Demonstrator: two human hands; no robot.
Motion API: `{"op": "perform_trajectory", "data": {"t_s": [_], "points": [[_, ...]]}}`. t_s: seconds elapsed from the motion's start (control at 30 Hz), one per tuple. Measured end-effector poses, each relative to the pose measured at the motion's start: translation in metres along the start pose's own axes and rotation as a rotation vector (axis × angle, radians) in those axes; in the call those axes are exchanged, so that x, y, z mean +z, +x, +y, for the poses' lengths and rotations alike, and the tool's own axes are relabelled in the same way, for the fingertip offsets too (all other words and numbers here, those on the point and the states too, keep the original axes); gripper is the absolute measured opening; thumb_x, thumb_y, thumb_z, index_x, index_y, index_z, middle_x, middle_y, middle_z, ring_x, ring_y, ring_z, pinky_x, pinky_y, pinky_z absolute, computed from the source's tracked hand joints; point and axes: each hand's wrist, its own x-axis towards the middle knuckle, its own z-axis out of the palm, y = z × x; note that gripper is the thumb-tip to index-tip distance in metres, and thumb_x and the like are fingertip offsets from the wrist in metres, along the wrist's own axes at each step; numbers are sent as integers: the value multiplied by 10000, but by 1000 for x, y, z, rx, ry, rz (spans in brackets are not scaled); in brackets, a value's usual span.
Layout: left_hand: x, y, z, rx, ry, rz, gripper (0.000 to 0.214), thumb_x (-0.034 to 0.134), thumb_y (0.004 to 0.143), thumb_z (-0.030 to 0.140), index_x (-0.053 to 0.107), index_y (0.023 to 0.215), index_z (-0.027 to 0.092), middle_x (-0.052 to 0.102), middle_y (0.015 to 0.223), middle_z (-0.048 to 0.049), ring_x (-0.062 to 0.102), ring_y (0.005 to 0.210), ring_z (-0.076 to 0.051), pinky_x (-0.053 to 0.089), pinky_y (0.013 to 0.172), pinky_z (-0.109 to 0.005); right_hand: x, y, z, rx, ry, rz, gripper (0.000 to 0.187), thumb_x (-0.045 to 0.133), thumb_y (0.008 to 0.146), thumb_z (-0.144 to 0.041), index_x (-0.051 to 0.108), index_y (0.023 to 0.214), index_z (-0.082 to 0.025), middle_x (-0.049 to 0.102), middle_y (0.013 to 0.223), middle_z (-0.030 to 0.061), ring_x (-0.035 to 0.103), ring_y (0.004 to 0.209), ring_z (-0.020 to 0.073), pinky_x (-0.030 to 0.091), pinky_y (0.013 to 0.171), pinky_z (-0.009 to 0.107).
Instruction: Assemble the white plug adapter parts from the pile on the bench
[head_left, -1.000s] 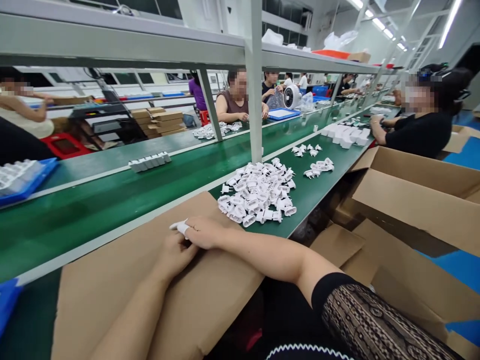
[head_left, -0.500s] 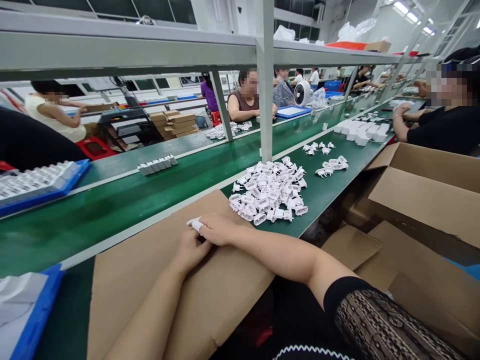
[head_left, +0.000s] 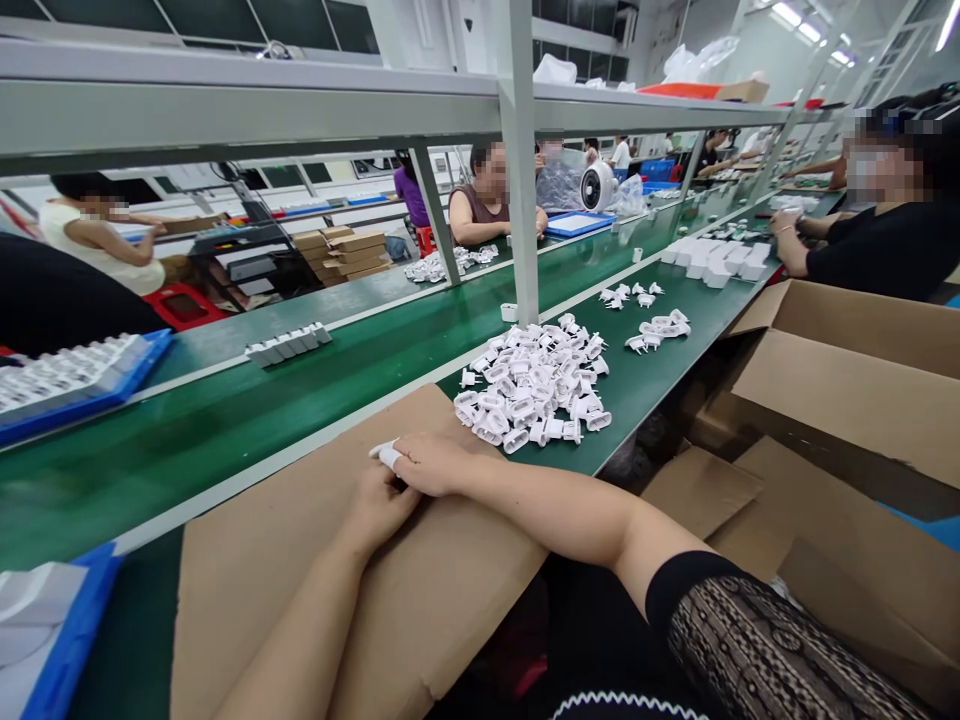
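Two hands joined over a sheet of cardboard, seen from the wearer's head. Nearest, the left hand (head_left: 379, 510) lies curled on the cardboard sheet (head_left: 450, 570), and the right hand (head_left: 431, 465), its arm ending in a black lace sleeve (head_left: 757, 650), crosses over it from the right. A small white piece (head_left: 386, 456) pokes out at the fingertips where the hands meet. Both hands are closed around it; which one grips it cannot be told, and most of its shape is hidden.

Just ahead of the grip, on a green belt (head_left: 645, 400), lies a loose heap of white plug parts (head_left: 525, 385). Beyond the heap, two small clusters of parts (head_left: 660, 328) lie apart from it, and farther along stand close rows of white blocks (head_left: 712, 262). By appearance, those rows are the finished portion and the heap is the portion left.

Left of the grip, a blue tray (head_left: 71, 610) holds white pieces. Right of the grip stands an open carton (head_left: 847, 370), its inside not shown. Farthest off, a co-worker (head_left: 885, 230) sits at the belt on the right, and another (head_left: 480, 200) sits across the line.
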Motion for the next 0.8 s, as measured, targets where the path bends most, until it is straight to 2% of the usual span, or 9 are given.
{"op": "perform_trajectory", "data": {"t_s": [0.23,0.33,0.43,0.5,0.57,0.67,0.73,0.8], "points": [[-1,0,-1,-18,4,-5,292,632,740,447,698,761,163,754,780,-107,692,702,-270,516,558,-324,-6,-2,-4,-12,-39,-48,327,403,1051,-232,690,1146,-109,718,1286,152,676,1157,266,526,975,380],[-2,1,5,-22,14,-11,362,645,785,501,738,846,156,777,862,-114,711,756,-280,546,611,-339,-17,-4,-5,22,-128,24,339,392,1069,-286,695,1086,-137,727,1230,125,660,1112,258,510,946,374],[-4,2,11,16,-8,-4,414,643,837,548,778,974,180,791,1017,-109,730,917,-283,584,784,-358,-31,0,-2,168,-286,176,336,402,1067,-315,687,1157,-161,699,1270,124,609,1174,277,495,956,388],[-4,3,12,22,-3,5,427,647,840,579,793,998,211,787,1052,-94,727,958,-275,581,845,-361,-40,7,3,297,-404,204,327,459,1038,-290,654,1265,-156,659,1345,146,554,1264,302,487,984,408],[-3,4,10,10,16,8,444,652,820,616,802,981,230,786,1028,-82,727,935,-272,584,842,-363,-50,19,10,414,-481,181,351,538,987,-241,638,1303,-127,634,1383,186,521,1319,327,476,1014,440],[-3,5,7,12,9,-8,472,647,805,645,803,975,233,786,1017,-79,727,926,-276,586,832,-369,-62,39,23,543,-512,123,376,671,895,-214,678,1248,-83,640,1371,248,538,1333,369,446,1062,515],[-3,6,6,8,0,-25,485,645,800,651,804,984,232,787,1040,-81,728,965,-287,585,840,-375,-67,49,31,612,-514,83,361,741,833,-202,718,1171,-79,672,1322,260,580,1306,389,444,1068,547],[-3,7,4,-11,-5,-44,500,645,789,661,805,991,233,787,1070,-85,728,1012,-302,586,852,-387,-70,56,38,648,-509,63,301,745,820,-171,741,1112,-96,703,1280,242,635,1259,365,474,1048,518]]}}
